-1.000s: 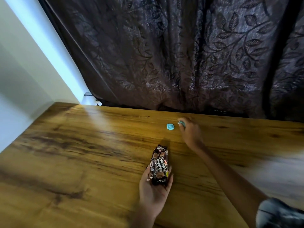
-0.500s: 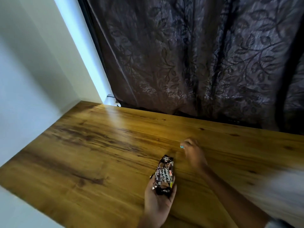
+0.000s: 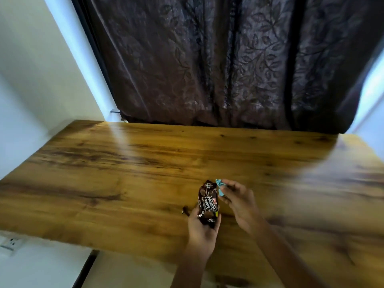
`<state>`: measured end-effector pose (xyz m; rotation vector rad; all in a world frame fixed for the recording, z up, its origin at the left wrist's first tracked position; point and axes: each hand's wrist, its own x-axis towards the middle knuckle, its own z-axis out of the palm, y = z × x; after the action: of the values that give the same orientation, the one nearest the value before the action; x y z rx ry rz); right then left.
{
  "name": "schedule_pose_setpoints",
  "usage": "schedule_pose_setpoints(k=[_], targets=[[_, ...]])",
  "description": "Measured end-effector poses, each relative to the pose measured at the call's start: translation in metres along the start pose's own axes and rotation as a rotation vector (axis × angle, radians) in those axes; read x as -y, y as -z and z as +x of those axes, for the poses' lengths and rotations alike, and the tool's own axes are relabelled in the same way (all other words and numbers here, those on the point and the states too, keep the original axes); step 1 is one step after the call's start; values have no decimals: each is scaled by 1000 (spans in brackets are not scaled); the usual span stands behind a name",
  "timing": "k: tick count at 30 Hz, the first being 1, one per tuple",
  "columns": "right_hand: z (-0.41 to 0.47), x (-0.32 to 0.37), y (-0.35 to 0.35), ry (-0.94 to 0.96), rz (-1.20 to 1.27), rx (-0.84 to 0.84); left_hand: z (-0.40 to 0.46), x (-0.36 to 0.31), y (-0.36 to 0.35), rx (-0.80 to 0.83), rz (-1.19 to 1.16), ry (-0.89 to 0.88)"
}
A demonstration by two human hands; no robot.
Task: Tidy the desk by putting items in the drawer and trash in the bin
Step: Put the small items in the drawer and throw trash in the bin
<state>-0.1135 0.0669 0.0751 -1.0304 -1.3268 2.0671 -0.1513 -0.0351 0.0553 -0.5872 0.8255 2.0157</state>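
**Both hands hold wrappers over the wooden desk**

The biscuit packet (image 3: 207, 203) reads "Happy Happy" in white letters on a dark brown, glossy wrapper printed with round biscuits; a small red logo sits beside the words, too small to read. The packet is long and narrow, crinkled at both ends, and stands upright over the near middle of the desk (image 3: 124, 163). The left hand (image 3: 202, 229) grips its lower end, fingers and thumb curled round it.

Just right of the packet's top, the right hand (image 3: 239, 201) pinches crumpled light-blue wrappers (image 3: 219, 187) between thumb and fingertips; the crumpled blue almost touches the packet.

The desk top is smooth wood with a strong brown grain and a slight shine. Behind its far edge hangs a dark curtain (image 3: 207, 69) with a woven leaf pattern. A white wall socket (image 3: 11, 243) shows at the near left, below the desk edge.
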Motion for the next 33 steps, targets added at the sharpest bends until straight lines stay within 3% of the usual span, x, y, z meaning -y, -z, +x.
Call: schedule_pose_setpoints(k=[11,18,26,33], targets=[[-94,-26,67,262,-519,-139,-45,95,11,191,181,79],[-134,-28,131,277,-427,-251,-104,162,-13,191,208,202],[-206,-42,216,300,-440,-153,-172,248,-2,159,242,111],[-272,-90,328,194,-441,-238,-210,356,46,132,297,292]])
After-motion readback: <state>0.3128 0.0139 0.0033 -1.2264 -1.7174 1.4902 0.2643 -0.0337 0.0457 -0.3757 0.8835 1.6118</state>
